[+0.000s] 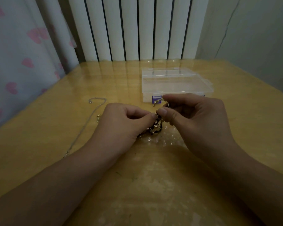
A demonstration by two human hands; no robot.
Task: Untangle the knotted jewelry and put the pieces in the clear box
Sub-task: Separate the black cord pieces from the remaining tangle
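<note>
**Ana:** What are you seeing right now?

**Me:** I am looking down through the head camera. The left hand [126, 121] and the right hand [191, 115] are both working over the middle of the table [235, 144]. They are holding the knotted jewelry [155, 128] between them.

**Ana:** How are the fingers sitting?

**Me:** The left thumb and first finger are pinching the top of the dark and gold tangle. The right thumb and fingers are pinching a gold end right beside that spot. The rest of the tangle is hanging down and I think it is touching the table.

**Ana:** Where is the clear box [175, 82]?

**Me:** It is sitting near the far edge of the table, just past the right hand. Its lid is looking shut to me, with a purple latch [156, 99] on the front.

**Ana:** Is anything free yet?

**Me:** A thin silver chain [88, 121] is lying alone near the left edge of the table. A small gold bit is lying beside it, but I cannot tell what it is.

**Ana:** So which step is this?

**Me:** I am guessing we are in the untangling step. Next, the hands are going to need small, gentle pulls to slip one strand out. After that, someone is going to need to open the box.
</note>
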